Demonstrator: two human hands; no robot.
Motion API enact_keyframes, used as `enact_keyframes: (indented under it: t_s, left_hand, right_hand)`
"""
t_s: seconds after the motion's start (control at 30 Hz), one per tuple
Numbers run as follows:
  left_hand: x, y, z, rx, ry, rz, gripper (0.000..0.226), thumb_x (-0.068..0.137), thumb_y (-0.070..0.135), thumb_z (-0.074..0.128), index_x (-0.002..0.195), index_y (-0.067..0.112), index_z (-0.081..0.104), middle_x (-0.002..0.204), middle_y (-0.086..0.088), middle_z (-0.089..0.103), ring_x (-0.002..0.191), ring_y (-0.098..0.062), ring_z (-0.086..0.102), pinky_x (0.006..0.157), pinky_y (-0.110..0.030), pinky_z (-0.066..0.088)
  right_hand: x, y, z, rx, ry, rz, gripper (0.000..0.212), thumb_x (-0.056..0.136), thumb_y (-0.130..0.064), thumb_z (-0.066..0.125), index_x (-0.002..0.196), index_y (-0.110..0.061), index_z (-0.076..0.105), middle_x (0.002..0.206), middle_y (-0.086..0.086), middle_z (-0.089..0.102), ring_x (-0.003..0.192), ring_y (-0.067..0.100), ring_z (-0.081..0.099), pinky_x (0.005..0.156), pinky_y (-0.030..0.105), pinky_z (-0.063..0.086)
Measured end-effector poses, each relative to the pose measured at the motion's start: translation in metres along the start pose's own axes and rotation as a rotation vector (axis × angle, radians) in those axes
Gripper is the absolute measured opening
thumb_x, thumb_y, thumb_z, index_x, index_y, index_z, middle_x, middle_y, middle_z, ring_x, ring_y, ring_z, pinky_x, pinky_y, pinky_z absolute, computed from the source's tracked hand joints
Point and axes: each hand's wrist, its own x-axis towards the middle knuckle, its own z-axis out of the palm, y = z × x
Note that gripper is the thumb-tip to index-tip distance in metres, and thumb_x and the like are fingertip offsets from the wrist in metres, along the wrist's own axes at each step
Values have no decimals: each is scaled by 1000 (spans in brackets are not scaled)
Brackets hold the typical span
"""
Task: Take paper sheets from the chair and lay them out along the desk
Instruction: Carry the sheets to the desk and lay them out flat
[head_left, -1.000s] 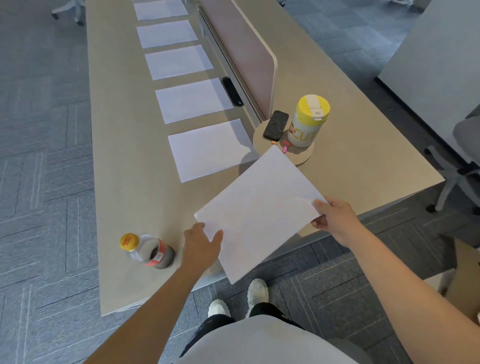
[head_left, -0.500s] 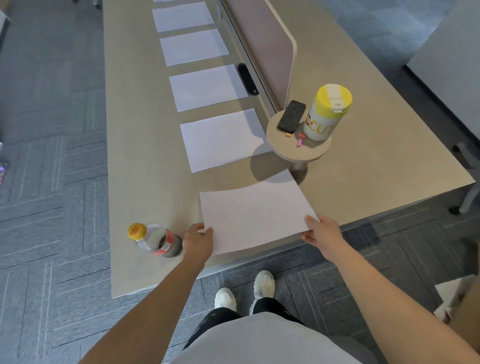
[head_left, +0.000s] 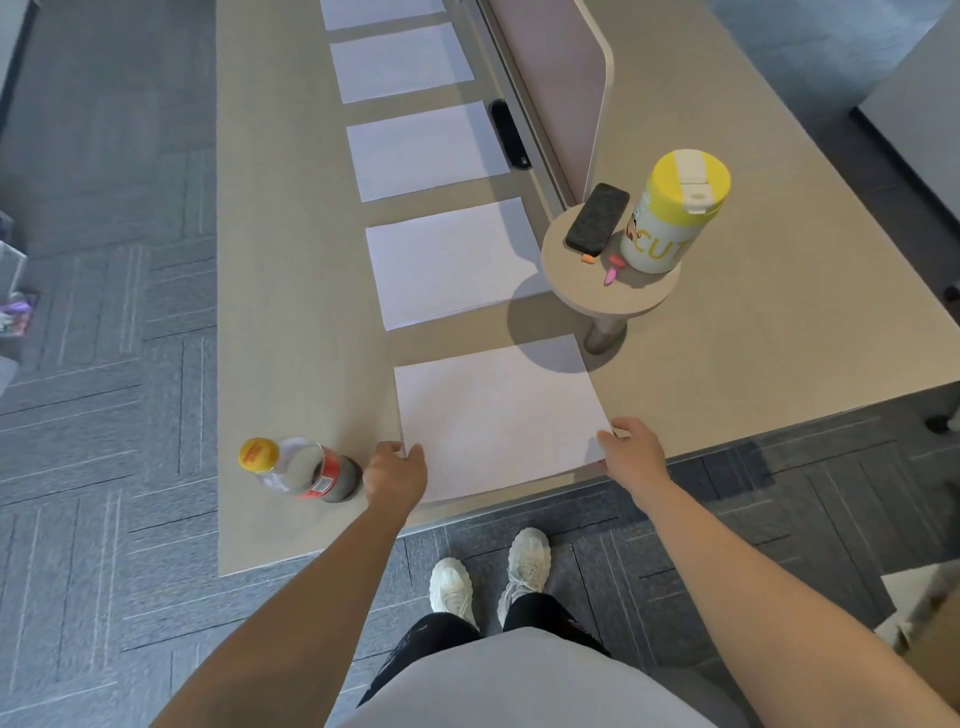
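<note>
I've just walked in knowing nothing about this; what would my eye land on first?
A row of white sheets runs up the desk, and the left hand and right hand hold the nearest sheet by its near corners. A yellow-lidded cup and a phone sit on a round stand to the right; a yellow-capped bottle is beside the left hand.

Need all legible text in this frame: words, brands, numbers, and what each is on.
"CUT": large yellow letters on the yellow-lidded tumbler; any further letters curve out of view.
Bottle cap: red print, too blurred to read.
Bottle label: red with a white patch, too blurred to read.
Paper sheets: blank, no text.
Phone: dark screen, no text.
</note>
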Motion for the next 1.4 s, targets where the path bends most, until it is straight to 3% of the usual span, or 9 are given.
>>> enact_keyframes:
  t_s: [0.13, 0.23, 0.5, 0.73, 1.0, 1.1, 1.2, 1.3, 1.4]
  left_hand:
    - [2, -2, 2, -99, -16, -41, 35, 92, 30, 53, 92, -3, 62, 85, -24, 64, 85, -40, 63, 69, -32, 45]
    - [0, 1, 1, -64, -57, -29, 35, 94, 23, 50, 61, 13, 42, 68, -7, 43, 72, -26, 44, 63, -29, 34]
    - [-7, 1, 3, -21, -108, 4, 20, 84, 15, 48, 67, 10, 40, 67, -6, 33, 60, -22, 32, 56, -30, 25]
    - [-11, 1, 3, -79, -85, -23, 33, 83, 9, 49, 56, 15, 32, 55, 1, 26, 55, -21, 25, 54, -28, 18]
    - [-18, 2, -1, -92, -86, -32, 22, 80, 13, 48, 60, 10, 41, 61, -3, 32, 57, -22, 30, 58, -32, 26]
    - [-19, 2, -2, -95, -84, -35, 39, 87, 18, 51, 115, -7, 59, 100, -25, 63, 86, -38, 61, 73, -41, 50]
    - [-25, 8, -4, -91, -99, -16, 49, 94, 24, 54, 141, 9, 49, 127, -10, 62, 99, -25, 59, 77, -31, 47]
    - [-29, 17, -8, -79, -125, 105, 32, 95, 25, 53, 126, 16, 58, 97, 1, 65, 79, -14, 61, 59, -23, 45]
    - [-36, 27, -6, 44, -236, 303, 22, 96, 28, 52, 109, 20, 67, 101, 0, 70, 87, -18, 65, 75, -30, 54]
  right_hand:
    - [-9, -14, -1, -42, -31, -19, 12, 97, -21, 53, 108, -21, 52, 102, 2, 62, 99, 32, 63, 88, 46, 53]
    - [-7, -13, -1, -73, -44, -39, 11, 96, -20, 51, 107, -19, 56, 98, 5, 63, 96, 33, 63, 82, 41, 51]
    - [3, -7, -1, -127, -33, -62, 20, 96, -17, 50, 107, -7, 63, 102, 8, 64, 92, 28, 57, 78, 34, 45]
    - [6, -4, -5, -188, -20, -70, 32, 96, -17, 52, 115, 7, 61, 117, 25, 62, 109, 41, 57, 95, 45, 47]
    - [9, -5, -9, -309, -11, -91, 31, 92, -16, 55, 110, 7, 63, 109, 25, 66, 95, 37, 62, 86, 43, 52]
    - [8, -8, -12, -344, 4, -105, 28, 93, -15, 55, 110, 5, 63, 109, 20, 67, 95, 35, 62, 79, 38, 51]
    - [5, -12, -20, -347, 12, -135, 18, 95, -16, 52, 106, -6, 62, 104, 9, 64, 96, 28, 58, 71, 27, 40]
    - [-4, -15, -32, -326, 48, -171, 18, 95, -15, 49, 89, -7, 64, 86, 4, 64, 83, 24, 56, 55, 24, 36]
    - [-29, -10, -44, -264, 79, -162, 19, 96, -18, 50, 88, -10, 64, 82, 0, 63, 81, 21, 57, 57, 25, 38]
